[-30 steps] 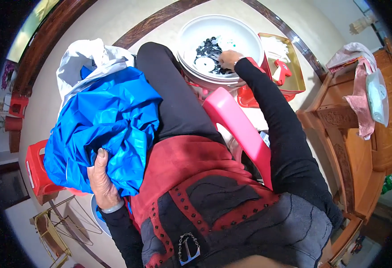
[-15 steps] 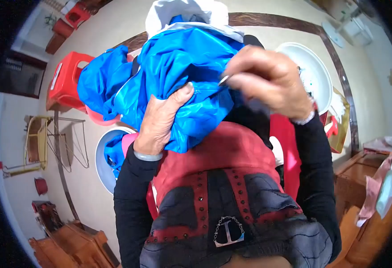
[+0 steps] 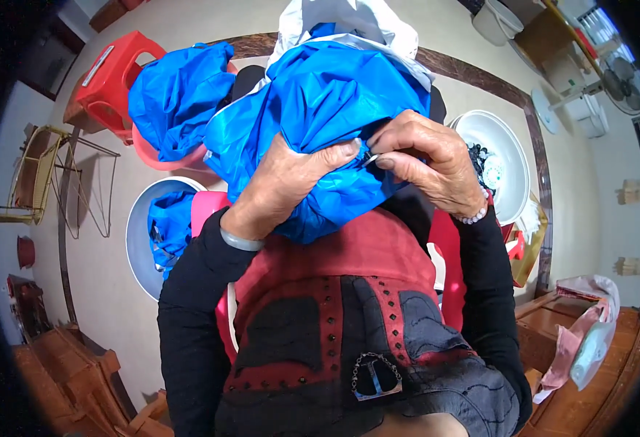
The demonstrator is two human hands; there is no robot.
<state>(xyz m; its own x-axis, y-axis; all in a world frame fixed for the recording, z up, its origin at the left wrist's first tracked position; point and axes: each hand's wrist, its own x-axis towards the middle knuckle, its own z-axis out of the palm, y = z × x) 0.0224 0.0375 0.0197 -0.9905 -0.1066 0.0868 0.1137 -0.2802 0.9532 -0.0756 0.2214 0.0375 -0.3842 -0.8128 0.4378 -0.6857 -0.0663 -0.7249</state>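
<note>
left hand [image 3: 283, 186]: you're gripping the blue garment [image 3: 320, 109] — fingers clamped on it
right hand [image 3: 429, 164]: fingers pinching together on a small fastener [image 3: 370, 158] at the fabric

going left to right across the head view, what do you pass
red stool → white basin with blue cloth → left hand on the blue garment → right hand pinching it → white bowl of dark bits → pink cloth
</note>
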